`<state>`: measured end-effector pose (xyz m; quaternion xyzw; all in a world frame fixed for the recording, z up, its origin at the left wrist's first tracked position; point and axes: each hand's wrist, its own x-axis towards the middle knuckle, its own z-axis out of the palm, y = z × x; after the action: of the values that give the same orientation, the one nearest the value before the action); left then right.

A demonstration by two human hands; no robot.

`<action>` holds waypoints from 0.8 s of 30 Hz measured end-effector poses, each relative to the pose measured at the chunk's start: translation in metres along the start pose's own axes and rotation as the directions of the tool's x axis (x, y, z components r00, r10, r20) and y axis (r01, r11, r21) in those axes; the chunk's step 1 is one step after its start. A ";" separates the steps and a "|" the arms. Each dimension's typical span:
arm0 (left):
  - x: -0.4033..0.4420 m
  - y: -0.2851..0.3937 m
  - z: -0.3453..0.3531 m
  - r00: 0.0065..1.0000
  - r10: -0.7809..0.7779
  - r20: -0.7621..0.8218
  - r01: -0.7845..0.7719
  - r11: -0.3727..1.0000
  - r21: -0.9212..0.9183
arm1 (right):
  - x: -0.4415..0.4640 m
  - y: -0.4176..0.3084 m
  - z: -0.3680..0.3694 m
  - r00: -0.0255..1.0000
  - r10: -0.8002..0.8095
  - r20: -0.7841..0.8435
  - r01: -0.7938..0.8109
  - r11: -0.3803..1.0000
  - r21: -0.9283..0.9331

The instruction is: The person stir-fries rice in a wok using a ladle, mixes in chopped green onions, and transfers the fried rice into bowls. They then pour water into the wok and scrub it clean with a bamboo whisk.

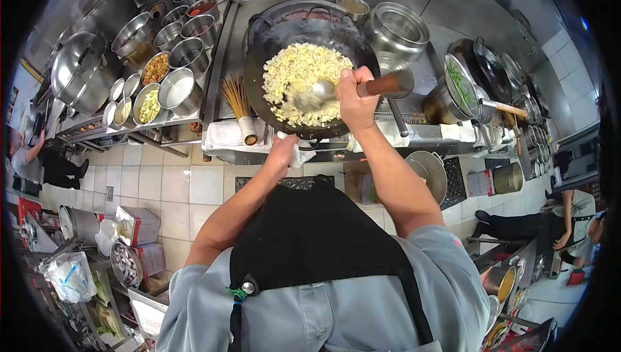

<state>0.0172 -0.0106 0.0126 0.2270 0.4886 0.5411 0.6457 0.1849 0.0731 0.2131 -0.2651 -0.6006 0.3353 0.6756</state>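
Note:
My right hand is closed around the wooden handle of a ladle. The ladle's metal bowl is down in a heap of yellow-white fried rice, blurred by motion. That food lies in a big dark wok on the range. At the wok's near rim, my left hand is closed on a folded white cloth. Whether the cloth also grips a wok handle is hidden. Just left of the wok, a bamboo brush leans upright, bristles up.
Steel tubs of ingredients crowd the left counter beside a domed lid. A lidded steel pot stands right of the wok. Farther right is a pot with greens. Other people are at both sides. A large pot stands low at right.

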 end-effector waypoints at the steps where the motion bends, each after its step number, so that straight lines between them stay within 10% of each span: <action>1: 0.002 0.003 0.000 0.999 0.002 0.037 -0.002 1.000 -0.019 | 0.008 -0.001 -0.004 0.996 0.084 0.013 -0.085 0.990 0.111; 4: -0.002 0.013 0.003 0.998 0.003 0.059 -0.004 1.000 0.019 | 0.034 -0.038 -0.015 0.980 0.177 -0.091 -0.158 0.969 0.188; 7: 0.000 0.006 0.003 0.999 0.013 0.034 -0.013 1.000 -0.020 | 0.020 -0.062 -0.035 0.997 -0.052 -0.060 0.041 0.985 -0.168; 12: -0.023 0.032 0.020 0.990 -0.137 0.030 0.137 0.991 -0.008 | 0.036 -0.007 -0.066 0.993 0.056 -0.100 -0.033 0.975 0.221; 17: -0.008 0.016 0.008 0.994 -0.079 0.077 0.083 0.996 -0.043 | 0.083 -0.075 -0.060 0.953 0.038 -0.301 -0.026 0.999 0.044; 20: 0.004 0.002 -0.007 0.989 -0.116 0.092 0.119 0.993 -0.027 | 0.067 0.030 -0.058 0.955 -0.096 -0.282 0.074 0.994 -0.086; 22: 0.007 -0.001 -0.007 0.995 -0.074 0.072 0.078 0.995 -0.055 | 0.072 0.014 -0.031 0.957 0.212 -0.197 -0.163 0.957 0.240; 24: 0.001 -0.004 -0.007 0.997 -0.052 0.050 0.054 0.997 -0.049 | 0.088 -0.014 -0.006 0.968 0.192 -0.160 -0.184 0.981 0.065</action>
<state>0.0124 -0.0129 0.0062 0.2109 0.4647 0.5301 0.6772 0.1977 0.1330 0.2785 -0.3308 -0.5061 0.3894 0.6948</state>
